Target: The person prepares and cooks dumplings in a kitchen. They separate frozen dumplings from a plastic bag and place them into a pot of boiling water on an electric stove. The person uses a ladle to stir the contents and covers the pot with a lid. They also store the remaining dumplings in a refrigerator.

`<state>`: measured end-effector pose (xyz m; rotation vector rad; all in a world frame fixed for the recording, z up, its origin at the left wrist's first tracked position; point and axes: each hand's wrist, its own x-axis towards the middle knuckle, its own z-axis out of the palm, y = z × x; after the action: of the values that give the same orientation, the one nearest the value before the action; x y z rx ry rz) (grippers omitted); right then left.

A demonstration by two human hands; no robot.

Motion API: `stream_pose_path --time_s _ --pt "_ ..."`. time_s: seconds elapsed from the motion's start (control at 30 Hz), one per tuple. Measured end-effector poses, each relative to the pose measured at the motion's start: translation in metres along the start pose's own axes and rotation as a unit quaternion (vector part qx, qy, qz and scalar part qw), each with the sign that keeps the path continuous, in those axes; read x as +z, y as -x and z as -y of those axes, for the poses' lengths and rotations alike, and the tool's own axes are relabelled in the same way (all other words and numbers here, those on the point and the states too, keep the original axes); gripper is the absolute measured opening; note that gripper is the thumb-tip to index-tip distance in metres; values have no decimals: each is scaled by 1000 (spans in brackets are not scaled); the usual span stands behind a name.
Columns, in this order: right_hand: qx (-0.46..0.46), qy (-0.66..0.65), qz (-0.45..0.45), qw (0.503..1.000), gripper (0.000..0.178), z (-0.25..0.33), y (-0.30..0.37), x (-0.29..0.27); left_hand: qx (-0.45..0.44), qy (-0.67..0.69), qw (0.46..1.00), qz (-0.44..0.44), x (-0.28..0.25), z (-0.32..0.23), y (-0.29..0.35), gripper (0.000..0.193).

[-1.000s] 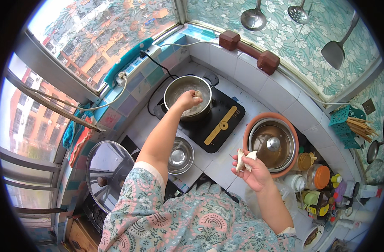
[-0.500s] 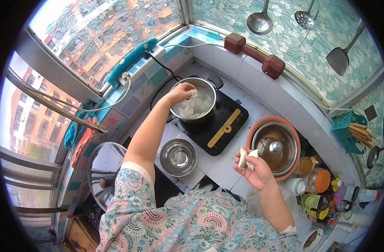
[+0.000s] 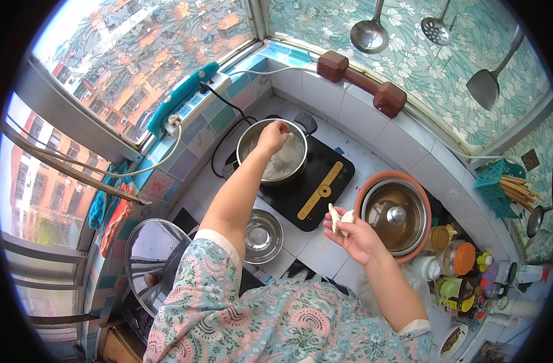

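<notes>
From the head view, the left hand (image 3: pixel 273 135) is hovering over the steel pot (image 3: pixel 272 158), fingers bunched together; whether it is gripping anything I cannot tell. The pot is sitting on the black induction cooker (image 3: pixel 307 187). Right of the cooker, the right hand (image 3: pixel 354 233) is pinching pale dumplings (image 3: pixel 339 218), just beside the clay-rimmed bowl (image 3: pixel 395 213). A small steel bowl (image 3: pixel 263 235) is resting on the table (image 3: pixel 316 254) just in front of the cooker.

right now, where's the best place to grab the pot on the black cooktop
Probably by its dark side handle, at the far right of the pot, coming in from the right. The left hand is over the open, full pot, and the rim may be hot, so that handle looks the safest grip.
</notes>
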<state>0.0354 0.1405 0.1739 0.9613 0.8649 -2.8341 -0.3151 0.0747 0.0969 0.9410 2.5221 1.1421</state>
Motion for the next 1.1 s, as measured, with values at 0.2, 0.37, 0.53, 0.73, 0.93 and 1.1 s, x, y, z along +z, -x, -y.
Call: stream_pose_path --time_s 0.2,0.37,0.53,0.73,0.93,1.1 --pt "-13 -22 20 999 44 11 -27 14 50 143 972 178 -37 -100 71 24" --pt "5 121 80 989 50 2 -52 12 161 26 920 357 -21 -123 145 41" --pt "11 181 148 972 61 10 -48 30 57 94 900 421 -39 -119 146 36" --pt "3 152 216 964 73 14 -66 38 7 216 885 412 -47 -102 131 31" --pt "-79 119 23 989 67 19 -52 18 7 113 980 166 -64 -51 85 25" --pt "-141 150 -4 979 43 28 -3 3 43 -67 994 79 -33 -8 68 31"
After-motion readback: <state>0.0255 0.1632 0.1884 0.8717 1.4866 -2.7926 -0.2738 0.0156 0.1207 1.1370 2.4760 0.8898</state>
